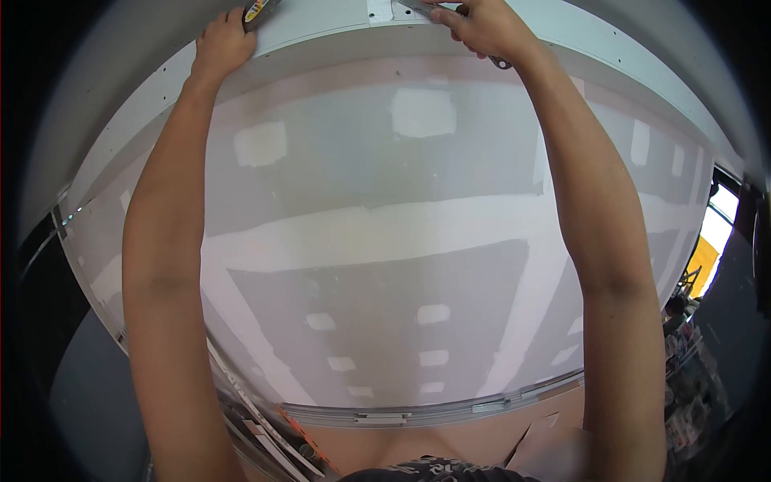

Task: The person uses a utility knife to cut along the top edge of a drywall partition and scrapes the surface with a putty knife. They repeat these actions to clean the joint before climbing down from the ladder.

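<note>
Both arms are raised to the top of the view, at a white board ledge (321, 34) above a plasterboard wall. My right hand (488, 28) is closed around a putty knife (415, 7). Its metal blade points left over a white filler patch (380, 10) on the ledge, and the holed end of its dark handle sticks out below the fingers. At upper left, my left hand (225, 46) grips a black tool with a yellow label (255, 10). The upper frame edge cuts this tool off, so I cannot tell its kind.
The plasterboard wall (377, 301) below carries pale filler bands and patches. Metal strips (385, 419) run along its foot. Long pieces and an orange strip (309, 440) lie at lower left. At right are a bright opening (717, 229) and a cluttered pile (691, 386).
</note>
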{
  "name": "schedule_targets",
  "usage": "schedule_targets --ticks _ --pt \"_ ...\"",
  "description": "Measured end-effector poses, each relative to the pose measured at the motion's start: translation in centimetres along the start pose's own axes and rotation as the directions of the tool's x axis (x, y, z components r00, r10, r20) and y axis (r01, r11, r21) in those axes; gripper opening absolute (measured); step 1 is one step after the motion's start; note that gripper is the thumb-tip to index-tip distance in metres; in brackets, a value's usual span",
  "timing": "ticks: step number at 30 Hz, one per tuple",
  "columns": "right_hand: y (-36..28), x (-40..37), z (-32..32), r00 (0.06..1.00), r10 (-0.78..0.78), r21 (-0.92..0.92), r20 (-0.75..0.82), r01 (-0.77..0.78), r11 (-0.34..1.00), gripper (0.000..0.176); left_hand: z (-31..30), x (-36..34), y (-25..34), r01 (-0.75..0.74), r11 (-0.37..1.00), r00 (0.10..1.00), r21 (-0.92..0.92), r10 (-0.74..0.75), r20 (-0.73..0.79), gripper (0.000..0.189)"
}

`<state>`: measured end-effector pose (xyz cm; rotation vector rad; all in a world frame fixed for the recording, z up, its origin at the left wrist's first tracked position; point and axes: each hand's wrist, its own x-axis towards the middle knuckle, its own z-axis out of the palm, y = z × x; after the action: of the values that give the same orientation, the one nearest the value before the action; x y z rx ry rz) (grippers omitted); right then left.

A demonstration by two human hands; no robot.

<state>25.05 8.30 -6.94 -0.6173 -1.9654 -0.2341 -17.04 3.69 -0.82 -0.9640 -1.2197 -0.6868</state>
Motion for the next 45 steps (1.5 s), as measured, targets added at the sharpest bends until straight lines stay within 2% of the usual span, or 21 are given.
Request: schedule_targets --ticks 4,9,17,19,21,22,23,25,27,29,30,31,33,35,37,38,39,41,43,45 --pt "-1.1 -1.9 -1.1 1.000 0.005 0.001 0.030 -0.005 1.000 0.038 0.3 0.4 -0.5 -0.007 0.999 0.997 -0.038 0.010 0.071 0.043" --pt "0.7 -0.3 -0.3 0.997 0.017 -0.071 0.077 -0.011 0.997 0.037 0.3 0.2 -0.5 -0.023 0.999 1.000 -0.045 0.023 -0.019 0.042" --pt "1.8 -0.3 -0.7 0.987 0.022 -0.051 0.160 -0.014 0.999 0.035 0.0 0.2 -0.2 -0.012 0.999 1.000 -0.031 0.012 0.005 0.043" --pt "1.7 -0.2 -1.0 0.991 0.023 -0.053 0.135 -0.016 0.998 0.035 0.1 0.3 -0.1 -0.016 0.999 1.000 -0.036 0.016 -0.003 0.043" --pt "0.9 -0.2 -1.1 0.994 0.019 -0.051 0.112 -0.013 0.999 0.035 -0.3 -0.4 0.8 -0.006 1.000 0.997 -0.031 0.004 -0.076 0.043" --pt "0.6 -0.2 -1.3 0.994 0.056 -0.040 0.089 -0.053 0.998 0.035 -0.7 -0.4 0.9 -0.004 1.000 0.997 -0.026 0.002 -0.079 0.043" --pt "0.3 -0.3 -1.6 0.993 0.096 -0.029 0.067 -0.095 0.995 0.035 -0.7 -0.4 1.1 0.006 1.000 0.998 -0.017 -0.007 -0.068 0.043" --pt "-0.2 -0.4 -1.6 0.994 0.087 -0.039 0.070 -0.085 0.996 0.035 -0.8 -0.4 1.3 0.013 1.000 0.998 -0.010 -0.013 -0.054 0.043" --pt "-0.1 -0.2 -1.2 0.994 0.080 -0.048 0.080 -0.076 0.996 0.035 -0.3 -0.1 0.3 0.030 0.999 0.999 0.013 -0.030 0.032 0.044" --pt "0.4 0.6 -0.4 0.998 -0.004 -0.101 0.066 0.011 0.995 0.035 0.2 0.3 -0.5 0.023 1.000 0.998 0.003 -0.023 0.051 0.045" --pt "0.8 0.7 0.0 0.998 -0.002 -0.101 0.069 0.009 0.995 0.035 0.4 0.4 -0.8 0.015 1.000 0.998 -0.009 -0.014 0.064 0.046" --pt "1.2 0.7 0.3 0.998 -0.064 -0.079 0.030 0.066 0.995 0.035 0.5 0.3 -0.9 0.014 1.000 0.998 -0.012 -0.013 0.068 0.046" --pt "2.2 1.2 0.8 0.992 -0.123 -0.062 -0.008 0.123 0.991 0.034 0.3 0.1 -0.8 -0.009 1.000 1.000 0.005 0.009 0.015 0.044" --pt "3.5 1.9 1.4 0.957 -0.287 -0.177 -0.051 0.274 0.945 0.033 0.2 0.2 -0.8 -0.004 1.000 0.999 -0.016 0.005 0.051 0.045" --pt "4.6 2.3 1.6 0.947 -0.318 -0.177 -0.051 0.305 0.936 0.034 -1.6 0.1 0.6 0.004 0.999 0.997 -0.036 -0.002 0.083 0.045" --pt "5.0 2.3 1.7 0.934 -0.353 -0.180 -0.058 0.338 0.924 0.034 -4.3 -0.7 3.2 0.115 0.990 0.984 -0.080 -0.103 0.144 0.042" --pt "4.2 1.7 1.3 0.934 -0.353 -0.181 -0.058 0.338 0.924 0.034 -5.8 -1.1 4.7 0.228 0.967 0.958 -0.115 -0.202 0.204 0.038" --pt "1.7 0.2 0.1 0.997 -0.048 -0.111 0.061 0.054 0.992 0.034 -5.6 -1.0 4.8 0.229 0.967 0.958 -0.117 -0.202 0.204 0.038" --pt "1.7 0.7 0.0 0.996 -0.052 -0.119 0.075 0.060 0.991 0.034 -5.2 -0.9 4.3 0.233 0.966 0.957 -0.115 -0.207 0.202 0.038" --pt "1.8 1.0 -0.2 0.995 -0.051 -0.127 0.089 0.063 0.990 0.034 -5.3 -1.0 4.2 0.153 0.980 0.979 -0.127 -0.133 0.153 0.037"
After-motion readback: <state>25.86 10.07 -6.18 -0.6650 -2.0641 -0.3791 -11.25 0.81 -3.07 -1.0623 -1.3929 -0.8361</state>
